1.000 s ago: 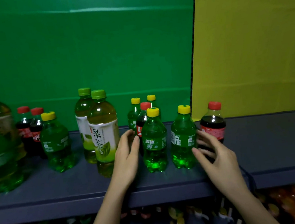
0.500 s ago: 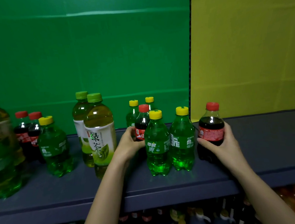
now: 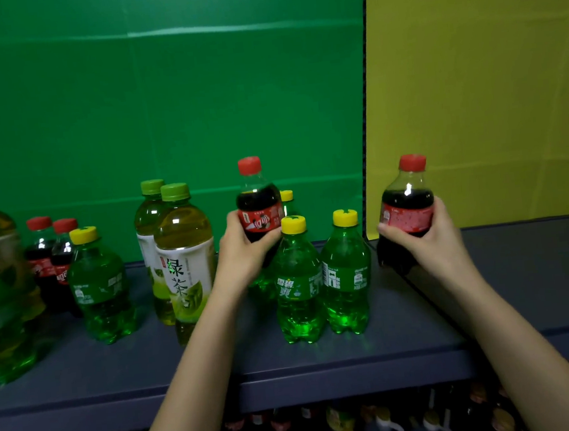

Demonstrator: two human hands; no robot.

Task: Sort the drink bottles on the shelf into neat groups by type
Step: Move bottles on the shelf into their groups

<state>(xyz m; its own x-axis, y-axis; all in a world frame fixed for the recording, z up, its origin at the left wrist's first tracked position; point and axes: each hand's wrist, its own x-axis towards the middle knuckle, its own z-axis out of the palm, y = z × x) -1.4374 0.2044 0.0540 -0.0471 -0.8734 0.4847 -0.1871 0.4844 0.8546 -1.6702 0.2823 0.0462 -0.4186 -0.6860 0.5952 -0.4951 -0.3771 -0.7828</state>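
- two back-left colas [image 3: 41,257] w/ red caps stand on the shelf [image 3: 539,279], just behind a lone green soda [image 3: 102,289]. i'd take that corner as the cola group's home, so both held bottles prob. belong there.
- green tea pair [image 3: 183,258] stands between that corner and the hands. they look tall & tippy, so pass in front of or above them, not thru.
- left hand [image 3: 241,253] is wrapped round the left-hand cola [image 3: 258,204] at label height. the bottle is upright, raised above the yellow caps and behind the front sodas. keep it high & vertical till clear of the caps, then swing left.
- front soda pair [image 3: 297,283] stands touching side by side, w/ another yellow cap showing behind. it's already a group, so leave it and keep the wrist from clipping it.
- right hand [image 3: 429,237] grips the right-hand cola [image 3: 408,211] round its label, near the edge of the yellow backdrop [image 3: 487,77]. the bottle leans a bit, and i can't tell if its base is off the shelf. lift straight up first, since it has the longest trip.
- set them down one at a time, snug beside the back-left colas, labels fwd.
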